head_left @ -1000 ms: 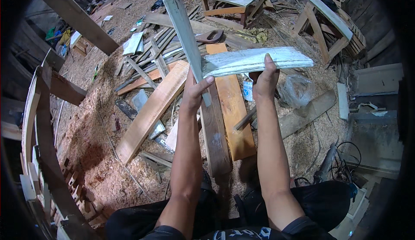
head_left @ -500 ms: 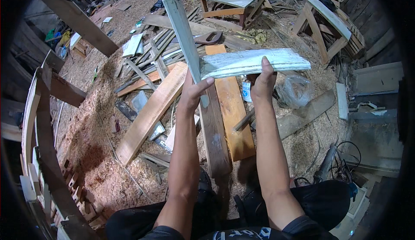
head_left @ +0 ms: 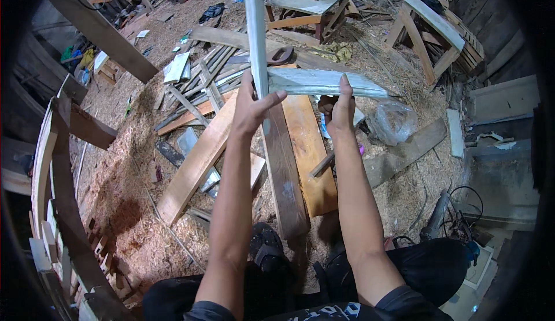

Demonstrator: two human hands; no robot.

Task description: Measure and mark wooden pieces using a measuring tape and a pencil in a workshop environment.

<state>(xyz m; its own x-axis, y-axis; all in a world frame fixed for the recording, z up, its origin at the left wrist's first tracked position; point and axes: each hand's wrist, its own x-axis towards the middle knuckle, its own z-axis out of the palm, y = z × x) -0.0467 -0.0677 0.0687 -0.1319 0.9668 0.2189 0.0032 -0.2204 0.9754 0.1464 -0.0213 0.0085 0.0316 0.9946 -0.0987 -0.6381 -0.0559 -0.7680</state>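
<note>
At the far left a curved wooden frame stands over a sawdust floor, with a heap of thin slats further in. Next comes the left hand, fingers closed round a pale metal strip that stands upright and runs away toward the top of the view. Below the hands, a dark plank and an orange board lie side by side on the floor. The right hand is closed on a second pale strip, held level — its near end meets the upright one just above the left thumb, so the two make an L in mid-air. Whether they are joined or only butted together cannot be told.

To hold this corner well, I judge both grips should sit close to the meeting point, wrists steady, so the thin metal does not twist or sag at its free ends. Further right lie a clear plastic bag and a wooden trestle.
</note>
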